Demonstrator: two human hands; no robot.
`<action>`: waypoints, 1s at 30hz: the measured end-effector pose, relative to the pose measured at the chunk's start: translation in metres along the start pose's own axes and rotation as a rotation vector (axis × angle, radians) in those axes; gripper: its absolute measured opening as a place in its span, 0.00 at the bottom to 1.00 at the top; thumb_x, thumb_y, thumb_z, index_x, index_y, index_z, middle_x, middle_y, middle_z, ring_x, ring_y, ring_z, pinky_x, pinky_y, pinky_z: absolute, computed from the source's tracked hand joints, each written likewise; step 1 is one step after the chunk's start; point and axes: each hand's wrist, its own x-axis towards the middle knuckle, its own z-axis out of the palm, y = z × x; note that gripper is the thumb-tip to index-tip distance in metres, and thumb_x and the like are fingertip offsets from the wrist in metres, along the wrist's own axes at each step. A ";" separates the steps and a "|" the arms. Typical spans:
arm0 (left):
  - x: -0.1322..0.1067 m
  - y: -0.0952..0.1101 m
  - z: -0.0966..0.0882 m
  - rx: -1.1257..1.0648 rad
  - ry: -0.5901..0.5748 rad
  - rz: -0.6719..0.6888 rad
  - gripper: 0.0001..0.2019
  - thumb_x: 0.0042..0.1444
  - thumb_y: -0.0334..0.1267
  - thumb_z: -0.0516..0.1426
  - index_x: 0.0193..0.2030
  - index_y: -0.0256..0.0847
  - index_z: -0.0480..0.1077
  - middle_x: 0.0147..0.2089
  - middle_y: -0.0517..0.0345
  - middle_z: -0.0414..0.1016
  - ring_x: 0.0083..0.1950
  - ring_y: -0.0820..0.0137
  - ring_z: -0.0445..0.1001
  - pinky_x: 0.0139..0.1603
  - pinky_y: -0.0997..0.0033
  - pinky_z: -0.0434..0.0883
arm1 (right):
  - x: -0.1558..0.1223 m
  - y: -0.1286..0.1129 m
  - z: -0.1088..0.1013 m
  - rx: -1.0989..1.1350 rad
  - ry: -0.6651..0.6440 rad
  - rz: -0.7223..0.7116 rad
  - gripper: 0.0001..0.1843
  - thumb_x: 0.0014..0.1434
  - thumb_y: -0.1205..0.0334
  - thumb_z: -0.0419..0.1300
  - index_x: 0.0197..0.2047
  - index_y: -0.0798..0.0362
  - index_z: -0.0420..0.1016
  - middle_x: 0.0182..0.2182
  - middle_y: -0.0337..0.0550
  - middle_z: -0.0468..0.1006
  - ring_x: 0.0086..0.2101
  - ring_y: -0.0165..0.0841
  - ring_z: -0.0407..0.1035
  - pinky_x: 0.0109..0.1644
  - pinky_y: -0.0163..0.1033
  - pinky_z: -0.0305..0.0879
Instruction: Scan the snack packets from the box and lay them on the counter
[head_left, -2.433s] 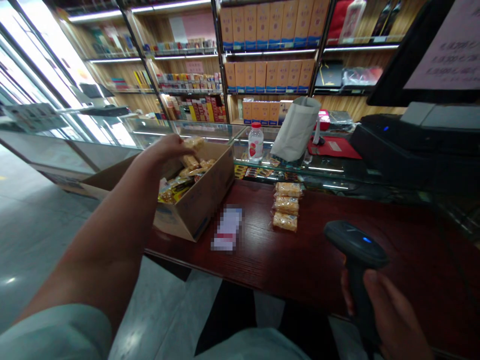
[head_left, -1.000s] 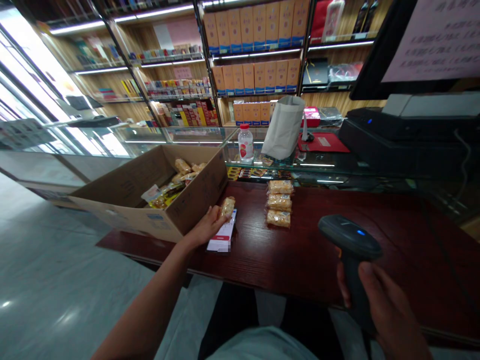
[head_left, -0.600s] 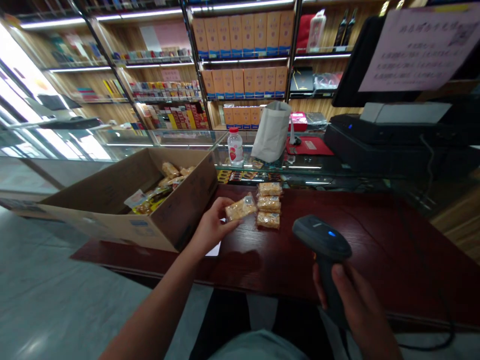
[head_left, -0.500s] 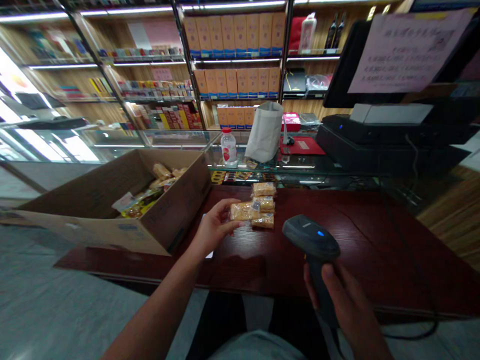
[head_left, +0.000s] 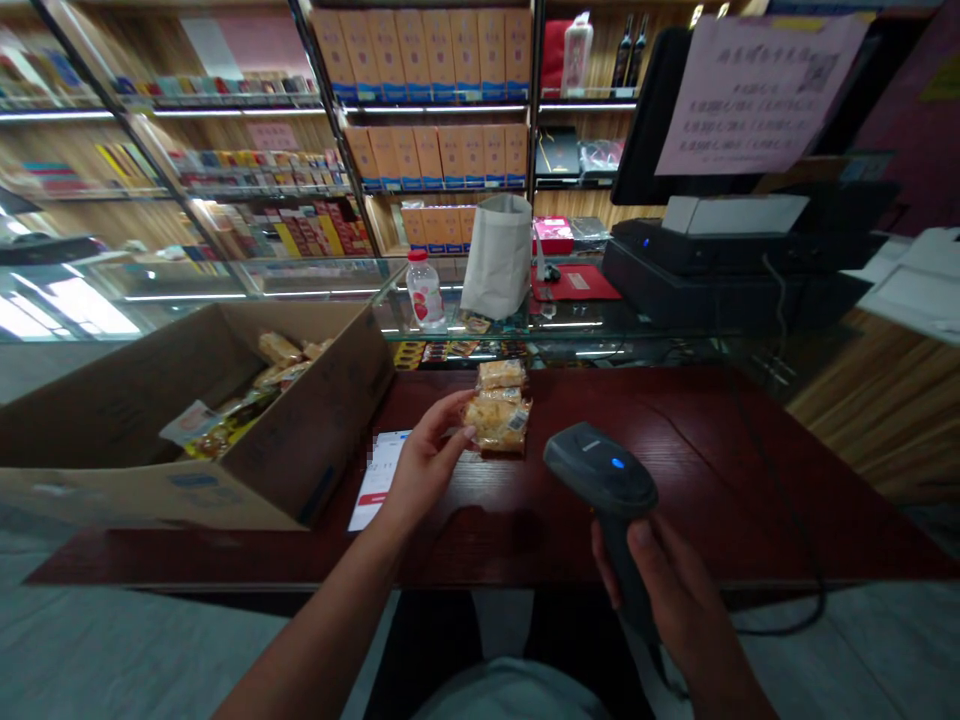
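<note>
My left hand [head_left: 426,462] pinches a clear-wrapped snack packet [head_left: 497,420] and holds it just above the dark red counter [head_left: 720,470], over a short row of similar packets [head_left: 501,374]. My right hand [head_left: 667,600] grips the handle of a black barcode scanner [head_left: 601,468] with a blue light, its head tilted toward the held packet. An open cardboard box [head_left: 300,450] with more snack packets stands to the left on the counter.
A white slip of paper [head_left: 379,478] lies beside the box. Behind the counter a glass case [head_left: 570,335] carries a small bottle [head_left: 424,288], a grey paper bag [head_left: 496,256] and a black register with monitor [head_left: 727,270]. Shelves of boxed goods line the back wall.
My left hand took a packet out of the box and carried it right, over the row of packets. The scanner in my right hand moved left, closer to it.
</note>
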 end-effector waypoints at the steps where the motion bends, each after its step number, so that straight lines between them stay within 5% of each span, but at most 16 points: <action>1: 0.000 0.000 0.000 0.009 -0.001 -0.001 0.24 0.60 0.44 0.62 0.62 0.44 0.71 0.62 0.48 0.73 0.57 0.59 0.74 0.51 0.64 0.77 | 0.000 -0.001 0.000 -0.009 -0.004 -0.006 0.27 0.66 0.36 0.56 0.32 0.52 0.74 0.21 0.37 0.70 0.22 0.29 0.62 0.27 0.34 0.60; 7: 0.002 -0.002 0.000 0.051 0.016 -0.016 0.24 0.60 0.44 0.60 0.62 0.43 0.69 0.62 0.47 0.72 0.49 0.64 0.76 0.45 0.66 0.77 | 0.001 -0.003 0.001 -0.097 -0.019 -0.048 0.27 0.67 0.37 0.54 0.30 0.51 0.72 0.20 0.37 0.68 0.22 0.31 0.61 0.27 0.36 0.59; 14: 0.007 -0.006 0.000 0.010 -0.015 -0.084 0.25 0.58 0.44 0.63 0.61 0.41 0.69 0.58 0.46 0.76 0.56 0.60 0.76 0.53 0.62 0.76 | 0.004 0.003 -0.002 -0.092 -0.024 -0.033 0.26 0.67 0.37 0.56 0.32 0.52 0.73 0.20 0.36 0.69 0.22 0.30 0.61 0.27 0.35 0.58; 23: -0.002 -0.050 0.002 -0.129 -0.233 -0.553 0.22 0.48 0.46 0.70 0.43 0.36 0.68 0.37 0.57 0.75 0.31 0.72 0.77 0.32 0.72 0.77 | 0.008 0.009 -0.013 -0.038 0.084 -0.024 0.24 0.66 0.38 0.57 0.36 0.52 0.73 0.20 0.37 0.71 0.22 0.31 0.63 0.26 0.34 0.62; 30: 0.002 -0.070 0.010 0.098 -0.200 -0.593 0.15 0.58 0.42 0.63 0.45 0.39 0.63 0.32 0.60 0.73 0.24 0.72 0.76 0.23 0.74 0.73 | 0.004 0.010 -0.013 -0.041 0.108 0.041 0.27 0.66 0.36 0.56 0.37 0.53 0.77 0.21 0.39 0.74 0.22 0.31 0.64 0.27 0.35 0.62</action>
